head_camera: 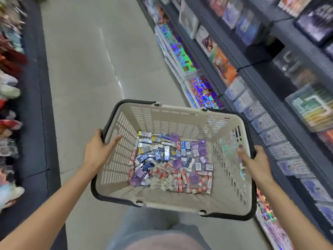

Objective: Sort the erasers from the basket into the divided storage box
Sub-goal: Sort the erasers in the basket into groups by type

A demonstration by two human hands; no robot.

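Left hand: the left hand (98,150) grips the basket's left rim, thumb hooked over the outside, fingers reaching down the inner wall.
Right hand: the right hand (255,162) mirrors it on the basket's right rim, thumb inside, fingers curled around the outer edge.
Basket: the basket (171,114) hangs between both hands, carried in front of the body, dark handles folded down along its rim.
Erasers: the erasers (171,161) lie heaped on the basket's floor, bunched toward the middle; blue-and-white sleeves toward the basket's far side, red-and-white ones on its near side, purple pieces scattered among them.
Storage box: not in sight anywhere around the basket, so no compartments to judge yet.
Shelves: the shelves (270,83) run along the basket's right, packed with cards and sleeves; more goods, badly blurred, line the basket's left.
Floor: the floor (81,69) stretches ahead of the basket, an open aisle.
Step in hand: looks like transport, bringing the load to wherever sorting will happen; nothing sorted yet.
Next move: probably set the basket down level beside the box, free one hand, then pick erasers out by kind; that mixed heap will want some careful fingering apart.
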